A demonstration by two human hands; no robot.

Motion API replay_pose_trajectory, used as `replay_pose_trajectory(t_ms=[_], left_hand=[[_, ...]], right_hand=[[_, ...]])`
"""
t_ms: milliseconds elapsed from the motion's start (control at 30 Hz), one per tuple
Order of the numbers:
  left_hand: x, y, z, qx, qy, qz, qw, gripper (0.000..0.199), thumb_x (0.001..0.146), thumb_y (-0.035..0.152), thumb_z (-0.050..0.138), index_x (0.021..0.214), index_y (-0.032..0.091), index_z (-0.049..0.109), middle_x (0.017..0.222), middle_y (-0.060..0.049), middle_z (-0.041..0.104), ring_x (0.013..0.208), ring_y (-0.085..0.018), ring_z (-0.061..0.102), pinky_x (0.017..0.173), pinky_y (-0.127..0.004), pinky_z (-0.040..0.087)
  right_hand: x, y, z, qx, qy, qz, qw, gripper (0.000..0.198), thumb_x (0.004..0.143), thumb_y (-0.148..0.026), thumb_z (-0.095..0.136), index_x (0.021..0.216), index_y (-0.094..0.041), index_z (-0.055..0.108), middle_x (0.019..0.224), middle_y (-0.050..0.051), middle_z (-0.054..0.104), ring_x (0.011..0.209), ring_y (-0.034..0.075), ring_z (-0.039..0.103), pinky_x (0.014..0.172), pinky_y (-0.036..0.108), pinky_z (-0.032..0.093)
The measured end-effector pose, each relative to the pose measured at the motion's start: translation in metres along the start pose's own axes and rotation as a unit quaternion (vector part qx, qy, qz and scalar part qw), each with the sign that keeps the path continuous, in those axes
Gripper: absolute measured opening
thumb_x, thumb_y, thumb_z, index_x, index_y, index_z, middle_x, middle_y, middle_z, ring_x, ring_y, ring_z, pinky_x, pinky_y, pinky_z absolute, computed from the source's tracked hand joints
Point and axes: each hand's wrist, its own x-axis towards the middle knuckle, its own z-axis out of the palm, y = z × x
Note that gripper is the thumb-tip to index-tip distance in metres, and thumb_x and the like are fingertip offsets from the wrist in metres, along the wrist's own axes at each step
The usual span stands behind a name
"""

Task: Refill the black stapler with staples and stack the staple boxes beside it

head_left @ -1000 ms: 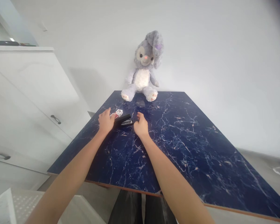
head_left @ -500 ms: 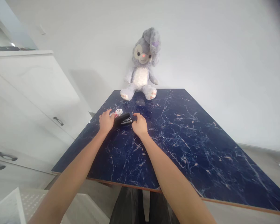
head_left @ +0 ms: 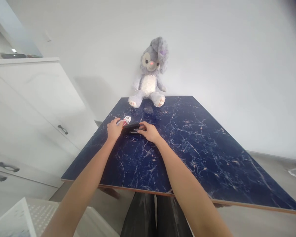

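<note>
So the right hand (head_left: 149, 131) has the right end of a black stapler (head_left: 131, 127) pinched, fingers over the top and thumb near the lower part; the left hand (head_left: 114, 129) is half curled at the other end, touching a small red-and-white box (head_left: 127, 119) too, and honestly you can't tell whether it's gripping the stapler, the box or both; the stapler itself lies between the two hands, left of the middle of the blue marbled table (head_left: 187, 141), with a bit of silver metal showing along its side

For handling it well, I'd guess a steady left hand at the back end and an even squeeze from the right one beats yanking; fingertips are best off the gap between the two arms, since that looks like the spot for a nip; a low, level hold on the tabletop would probably stop it skidding

The box is the one real nuisance, tucked right up against the left hand and just beyond the stapler, so any shove that way could bump it; the plush toy (head_left: 148, 82) sits at the back edge against the wall, well apart from the work; a white cabinet (head_left: 32, 112) stands off to the left, and some white crate (head_left: 40, 214) is down by the left forearm, not in the way at all
</note>
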Motion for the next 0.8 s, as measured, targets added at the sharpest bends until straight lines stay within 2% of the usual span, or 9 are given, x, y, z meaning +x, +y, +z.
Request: replay_pose_trajectory(t_ms=[167,300,533,600,667,733,800], left_hand=[[0.001,-0.001,-0.002,-0.017,-0.022,0.009,1.0,0.035,0.092,0.041,0.05,0.112,0.025,0.073,0.118,-0.007,0.072,0.112,-0.024,0.063,0.103,-0.037,0.044],[0.0,0.0,-0.003,-0.017,-0.034,0.01,0.999,0.034,0.093,0.042,0.051,0.113,0.026,0.072,0.115,-0.005,0.074,0.109,-0.024,0.065,0.099,-0.035,0.046],[-0.002,0.001,-0.004,0.015,-0.019,0.045,0.999,0.035,0.096,0.038,0.045,0.112,0.023,0.073,0.115,-0.01,0.074,0.109,-0.026,0.064,0.1,-0.038,0.044],[-0.002,0.002,-0.006,0.022,-0.018,0.041,0.999,0.035,0.096,0.037,0.045,0.113,0.022,0.072,0.116,-0.011,0.073,0.111,-0.027,0.064,0.101,-0.038,0.044],[-0.003,0.003,-0.008,0.025,-0.02,0.039,0.999,0.035,0.096,0.036,0.045,0.113,0.022,0.072,0.116,-0.012,0.073,0.111,-0.027,0.064,0.101,-0.039,0.044],[-0.003,0.003,-0.009,0.026,-0.024,0.05,0.998,0.035,0.096,0.035,0.044,0.112,0.021,0.072,0.114,-0.012,0.073,0.11,-0.027,0.065,0.102,-0.039,0.044],[-0.002,0.002,-0.01,0.025,-0.025,0.064,0.997,0.035,0.096,0.034,0.043,0.11,0.021,0.072,0.114,-0.012,0.073,0.109,-0.028,0.066,0.103,-0.039,0.043]], right_hand=[[-0.001,0.001,-0.003,0.023,0.003,0.013,1.0,0.025,0.08,-0.019,0.071,0.103,-0.024,0.063,0.097,-0.001,0.074,0.083,0.013,0.068,0.084,0.027,0.05],[-0.002,-0.003,-0.002,-0.022,0.012,0.009,1.0,0.015,0.081,-0.019,0.068,0.092,-0.024,0.059,0.089,-0.004,0.071,0.079,0.014,0.065,0.078,0.026,0.048],[-0.003,-0.005,0.006,-0.089,0.031,-0.008,0.996,0.011,0.083,-0.021,0.058,0.082,-0.024,0.047,0.081,-0.003,0.063,0.072,0.015,0.055,0.072,0.027,0.042],[-0.002,-0.001,0.007,-0.06,0.051,-0.007,0.997,0.008,0.083,-0.019,0.053,0.081,-0.023,0.046,0.084,-0.002,0.062,0.074,0.015,0.055,0.073,0.027,0.044],[0.0,0.004,0.006,-0.008,0.083,0.028,0.996,0.006,0.085,-0.017,0.046,0.084,-0.023,0.047,0.091,0.0,0.061,0.077,0.014,0.057,0.073,0.026,0.048],[0.001,0.008,0.003,0.02,0.116,0.06,0.991,0.012,0.086,-0.014,0.042,0.088,-0.022,0.05,0.096,0.002,0.059,0.08,0.014,0.059,0.075,0.027,0.051],[0.0,0.009,0.0,0.0,0.136,0.054,0.989,0.021,0.083,-0.008,0.041,0.092,-0.021,0.055,0.099,0.003,0.059,0.088,0.015,0.06,0.084,0.03,0.051]])
